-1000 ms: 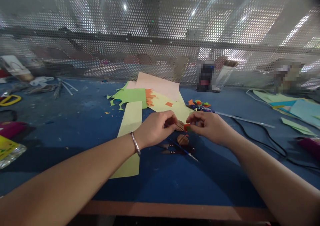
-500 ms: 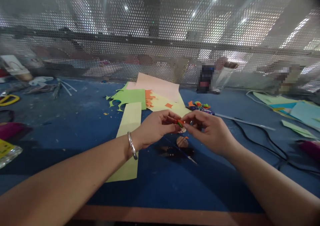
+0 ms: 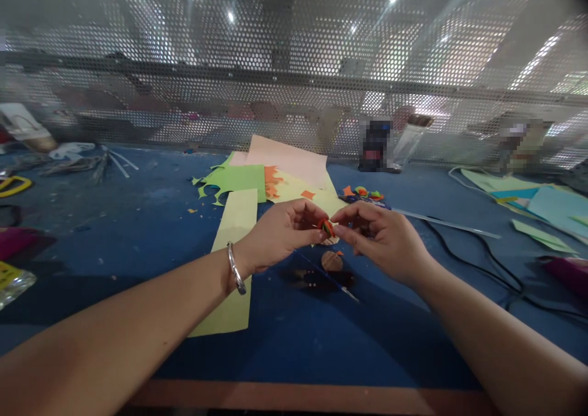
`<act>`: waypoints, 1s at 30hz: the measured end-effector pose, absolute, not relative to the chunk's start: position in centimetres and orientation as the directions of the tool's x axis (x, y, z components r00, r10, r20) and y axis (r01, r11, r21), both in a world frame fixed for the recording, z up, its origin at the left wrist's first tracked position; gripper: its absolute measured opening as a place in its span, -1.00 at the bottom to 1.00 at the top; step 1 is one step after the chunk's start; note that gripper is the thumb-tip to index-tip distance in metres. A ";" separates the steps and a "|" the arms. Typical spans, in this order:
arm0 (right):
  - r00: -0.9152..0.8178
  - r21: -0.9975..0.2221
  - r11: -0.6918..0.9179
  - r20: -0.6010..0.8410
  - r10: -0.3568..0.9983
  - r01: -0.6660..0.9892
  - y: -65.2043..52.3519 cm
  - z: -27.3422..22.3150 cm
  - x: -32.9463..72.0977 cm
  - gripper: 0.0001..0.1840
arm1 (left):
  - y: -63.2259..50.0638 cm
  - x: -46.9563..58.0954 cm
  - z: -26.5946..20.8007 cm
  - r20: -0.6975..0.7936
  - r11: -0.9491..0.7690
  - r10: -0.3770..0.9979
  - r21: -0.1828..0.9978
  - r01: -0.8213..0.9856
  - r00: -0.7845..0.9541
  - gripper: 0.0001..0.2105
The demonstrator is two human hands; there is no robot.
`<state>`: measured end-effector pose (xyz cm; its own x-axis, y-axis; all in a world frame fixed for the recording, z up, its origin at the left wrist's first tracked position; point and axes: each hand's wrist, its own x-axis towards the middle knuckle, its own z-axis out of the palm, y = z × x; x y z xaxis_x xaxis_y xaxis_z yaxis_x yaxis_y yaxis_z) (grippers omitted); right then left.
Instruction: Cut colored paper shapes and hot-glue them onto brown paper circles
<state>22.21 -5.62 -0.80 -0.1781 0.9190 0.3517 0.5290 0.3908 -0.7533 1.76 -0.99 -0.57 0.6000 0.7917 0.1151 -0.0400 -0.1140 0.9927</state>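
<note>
Over the blue table, my left hand [image 3: 288, 227] pinches a small curled orange-and-green paper piece [image 3: 326, 226] between thumb and fingers. My right hand [image 3: 388, 235] is closed at the piece's right side, thumb and forefinger pinched against its edge. Just below lies a small round brown disc [image 3: 331, 261] with a bit of orange paper at its rim. A slim blue pen-like tool [image 3: 328, 277] with a pale tip slants over a dark flat object [image 3: 305, 277]. Part of another pale round thing shows behind my fingertips, mostly hidden.
Beyond my hands lie green paper with cut-out edges [image 3: 241, 180], a pink sheet [image 3: 287, 158] and a yellow strip [image 3: 234, 220]. Small orange-green paper pieces [image 3: 362, 192] sit behind my right hand. Black cable [image 3: 487, 267] and paper scraps [image 3: 542, 235] lie right. Perforated metal [image 3: 275, 48] stands behind.
The paper piece has turned in my fingers, and its round layered orange and green edge now shows more. Both hands stay close together, and the view has shifted slightly.
</note>
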 end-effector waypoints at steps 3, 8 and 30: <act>-0.186 -0.767 0.386 0.340 0.922 0.512 -5.6 -0.7 22.2 -0.78 | -1.0 1.6 -0.5 0.114 -0.103 0.776 0.993 -0.054 0.621 -0.79; -0.196 -0.745 0.394 0.344 0.918 0.538 -5.7 -0.7 22.1 -0.81 | -0.9 1.5 -0.5 0.112 -0.100 0.764 0.993 -0.056 0.635 -0.77; -0.268 -0.700 0.455 0.369 0.890 0.550 -6.2 -0.3 22.3 -0.93 | -0.6 0.5 0.3 -0.018 0.044 0.709 0.999 -0.019 0.705 -0.92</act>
